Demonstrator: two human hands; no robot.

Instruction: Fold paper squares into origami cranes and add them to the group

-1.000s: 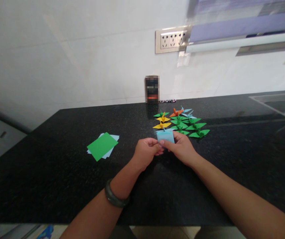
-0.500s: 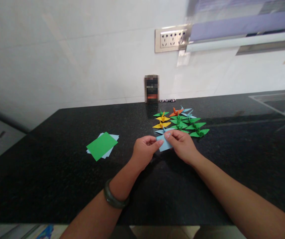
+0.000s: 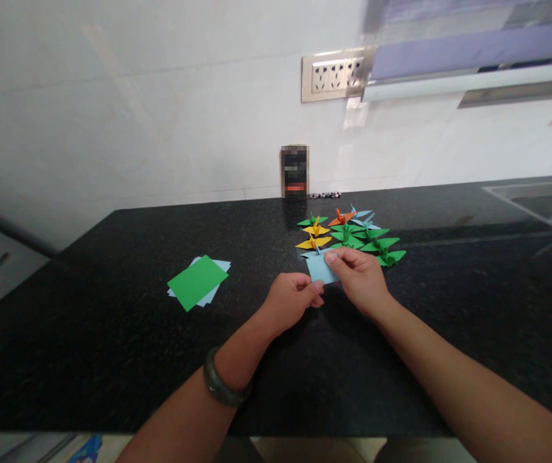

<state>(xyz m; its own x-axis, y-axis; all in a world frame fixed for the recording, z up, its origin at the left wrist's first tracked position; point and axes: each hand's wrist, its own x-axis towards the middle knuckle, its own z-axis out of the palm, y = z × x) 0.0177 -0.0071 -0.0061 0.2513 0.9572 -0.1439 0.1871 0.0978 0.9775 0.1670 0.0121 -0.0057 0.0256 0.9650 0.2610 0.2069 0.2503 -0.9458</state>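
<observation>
A small light-blue folded square of origami paper (image 3: 320, 270) is held above the counter between my two hands. My right hand (image 3: 362, 276) pinches its upper right edge between thumb and fingers. At the lower edge, the thumb and fingertips of my left hand (image 3: 295, 297) close on the paper. Just beyond stand rows of folded paper cranes: yellow ones (image 3: 313, 242), green ones (image 3: 387, 245), an orange one (image 3: 340, 217) and light-blue ones (image 3: 365, 222). The paper and my right hand partly cover the nearest cranes.
Loose sheets lie stacked to the left, a green sheet (image 3: 197, 283) over light-blue ones. Against the wall stands a dark blurred box (image 3: 295, 172) beside a beaded string (image 3: 324, 195). A socket panel (image 3: 336, 78) is on the wall above the black countertop (image 3: 112, 360).
My left hand has slid from the paper's left edge down and right to its lower edge. The paper has turned and risen slightly. My right hand keeps its pinch.
</observation>
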